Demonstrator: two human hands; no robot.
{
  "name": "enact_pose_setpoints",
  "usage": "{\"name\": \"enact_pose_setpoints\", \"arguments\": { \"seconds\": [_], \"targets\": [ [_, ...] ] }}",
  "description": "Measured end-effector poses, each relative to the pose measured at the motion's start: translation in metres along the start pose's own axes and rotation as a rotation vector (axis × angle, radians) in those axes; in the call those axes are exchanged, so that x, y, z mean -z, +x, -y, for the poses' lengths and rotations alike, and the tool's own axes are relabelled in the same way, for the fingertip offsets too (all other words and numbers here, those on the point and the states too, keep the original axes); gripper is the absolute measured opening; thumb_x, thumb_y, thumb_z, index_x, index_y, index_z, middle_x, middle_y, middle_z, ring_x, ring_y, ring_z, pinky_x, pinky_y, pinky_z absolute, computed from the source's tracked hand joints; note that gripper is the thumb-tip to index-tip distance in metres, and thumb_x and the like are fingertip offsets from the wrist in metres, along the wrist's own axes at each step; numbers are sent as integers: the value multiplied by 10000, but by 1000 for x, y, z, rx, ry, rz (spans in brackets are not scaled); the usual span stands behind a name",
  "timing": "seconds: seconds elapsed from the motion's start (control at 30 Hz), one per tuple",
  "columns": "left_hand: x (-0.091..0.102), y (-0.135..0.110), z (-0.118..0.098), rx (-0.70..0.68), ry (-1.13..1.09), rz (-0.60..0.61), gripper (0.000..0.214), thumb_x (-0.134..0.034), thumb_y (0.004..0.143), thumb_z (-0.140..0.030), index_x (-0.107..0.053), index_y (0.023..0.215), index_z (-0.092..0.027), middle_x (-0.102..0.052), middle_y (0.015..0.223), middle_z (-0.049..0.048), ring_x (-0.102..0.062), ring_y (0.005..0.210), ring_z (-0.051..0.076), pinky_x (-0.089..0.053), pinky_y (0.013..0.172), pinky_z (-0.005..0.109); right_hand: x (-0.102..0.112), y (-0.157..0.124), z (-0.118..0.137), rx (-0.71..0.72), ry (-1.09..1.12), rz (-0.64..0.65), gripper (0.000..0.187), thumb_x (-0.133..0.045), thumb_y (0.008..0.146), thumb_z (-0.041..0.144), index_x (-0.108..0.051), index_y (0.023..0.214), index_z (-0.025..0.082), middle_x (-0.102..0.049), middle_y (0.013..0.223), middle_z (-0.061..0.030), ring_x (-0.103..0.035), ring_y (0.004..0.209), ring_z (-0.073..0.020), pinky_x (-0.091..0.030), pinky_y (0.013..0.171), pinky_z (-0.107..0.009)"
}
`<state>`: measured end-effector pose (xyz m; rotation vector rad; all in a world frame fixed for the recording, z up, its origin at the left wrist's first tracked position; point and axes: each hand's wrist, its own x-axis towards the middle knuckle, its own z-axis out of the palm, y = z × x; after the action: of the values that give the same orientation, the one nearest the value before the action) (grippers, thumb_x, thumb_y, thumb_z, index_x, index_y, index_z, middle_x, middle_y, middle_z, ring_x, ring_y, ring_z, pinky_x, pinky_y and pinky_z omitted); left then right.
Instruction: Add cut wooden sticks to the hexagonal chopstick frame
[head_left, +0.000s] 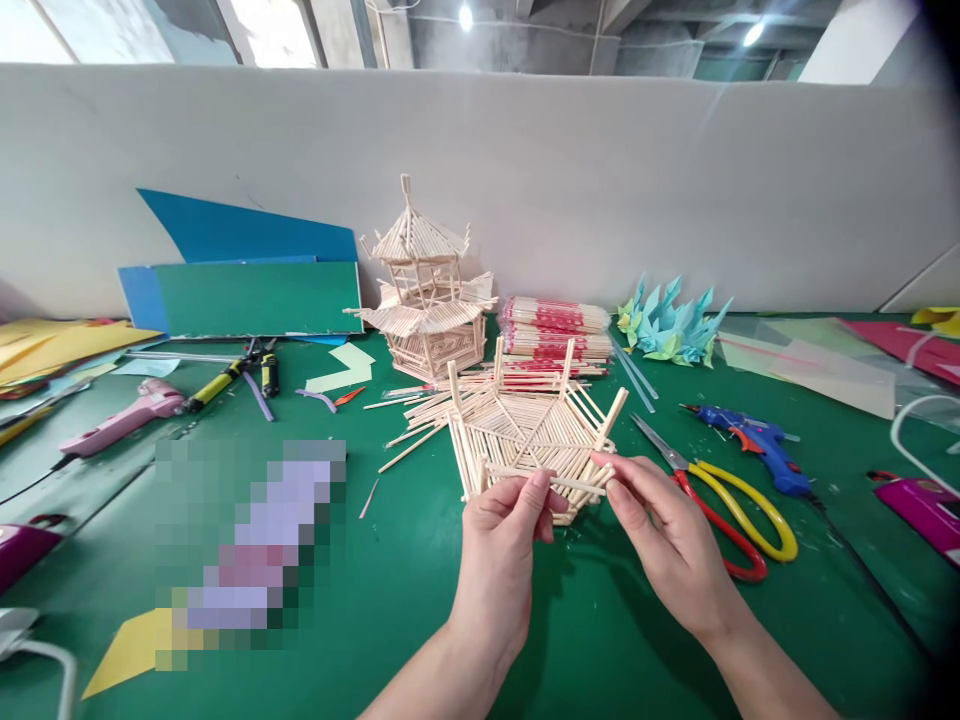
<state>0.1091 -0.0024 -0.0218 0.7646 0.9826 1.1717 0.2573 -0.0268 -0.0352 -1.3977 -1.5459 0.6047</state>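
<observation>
A hexagonal platform of thin wooden sticks [517,430], with several upright posts around its rim, sits on the green table in front of me. My left hand [506,525] pinches a wooden stick [581,485] between thumb and fingers at the platform's near side. At the stick's right end, the thumb and fingertips of my right hand [664,530] close around it beside a near-right post. Whether the stick touches the posts I cannot tell. Behind the platform stands a finished-looking stick pagoda [427,290] with tiered roofs. Loose sticks [420,435] lie fanned out left of the platform.
Scissors [720,500] and a blue glue gun [757,445] lie at right. Wrapped stick bundles [555,330] and a folded-paper piece [671,320] are at the back. At left are a pink glue gun [127,420], pliers [225,380] and a blurred-out item [262,540]. A partition [480,130] closes the rear.
</observation>
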Motion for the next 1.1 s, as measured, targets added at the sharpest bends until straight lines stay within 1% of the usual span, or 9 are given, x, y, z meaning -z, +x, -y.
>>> {"name": "enact_pose_setpoints", "arguments": {
  "seconds": [0.07, 0.2, 0.27, 0.37, 0.47, 0.57, 0.83, 1.0, 1.1],
  "targets": [
    [0, 0, 0, -11, 16, 2, 241, -649, 740, -315, -671, 604, -117, -592, 547, 17, -401, 486, 66, -325, 543, 209, 0, 0, 0, 4, 2, 8, 261, -453, 889, 308, -540, 1127, 248, -533, 995, -36, -525, 897, -159, -441, 776, -256],
    [0, 2, 1, -15, 41, 0, 269, -648, 740, -328, -661, 579, -113, -576, 537, 13, -398, 492, 67, -323, 539, 202, 0, 0, -2, 33, -8, 30, 260, -481, 876, 298, -534, 1125, 246, -528, 966, -30, -526, 837, -148, -445, 734, -254],
    [-1, 2, 1, -3, 28, -6, 268, -650, 738, -340, -659, 590, -116, -583, 543, 9, -372, 474, 60, -303, 508, 194, 0, 1, -3, 47, -13, 33, 255, -493, 871, 290, -536, 1118, 247, -531, 969, -28, -528, 824, -142, -445, 727, -252],
    [-2, 2, 1, 21, -9, -14, 287, -666, 721, -362, -632, 561, -125, -558, 505, -7, -361, 473, 62, -278, 480, 184, -1, 2, -5, 57, -15, 27, 237, -506, 864, 285, -548, 1094, 243, -541, 975, -28, -537, 834, -143, -446, 739, -253],
    [-4, 0, 0, 20, -11, -19, 350, -664, 720, -373, -574, 484, -131, -486, 425, -26, -370, 486, 72, -298, 509, 183, 0, 3, -6, 64, -19, 20, 206, -510, 861, 287, -564, 1052, 231, -554, 962, -31, -548, 836, -148, -452, 731, -255],
    [-5, -1, 1, 16, 1, -24, 344, -648, 737, -368, -550, 499, -140, -450, 394, -42, -339, 470, 71, -284, 511, 190, 0, 4, -5, 66, -33, 13, 189, -505, 862, 291, -574, 1023, 219, -565, 940, -35, -555, 824, -152, -456, 716, -257],
    [-4, 1, 3, 16, -4, -12, 326, -622, 756, -381, -544, 540, -150, -431, 381, -52, -333, 457, 75, -263, 522, 212, -3, 5, -5, 73, -36, -4, 162, -501, 864, 290, -582, 987, 223, -580, 939, -35, -573, 829, -156, -464, 717, -254],
    [-4, 0, 2, 25, -5, -24, 392, -612, 761, -374, -476, 467, -155, -411, 379, -47, -338, 461, 79, -255, 516, 218, -6, 4, -8, 55, -11, -14, 164, -495, 865, 295, -580, 985, 222, -583, 949, -42, -577, 863, -173, -475, 728, -264],
    [-4, 0, 2, 29, -4, -31, 395, -616, 756, -372, -476, 457, -156, -407, 370, -46, -336, 456, 81, -264, 518, 218, -8, 3, -10, 51, -1, -33, 173, -498, 863, 293, -577, 995, 215, -580, 945, -51, -577, 872, -182, -482, 737, -276]
  ]
}}
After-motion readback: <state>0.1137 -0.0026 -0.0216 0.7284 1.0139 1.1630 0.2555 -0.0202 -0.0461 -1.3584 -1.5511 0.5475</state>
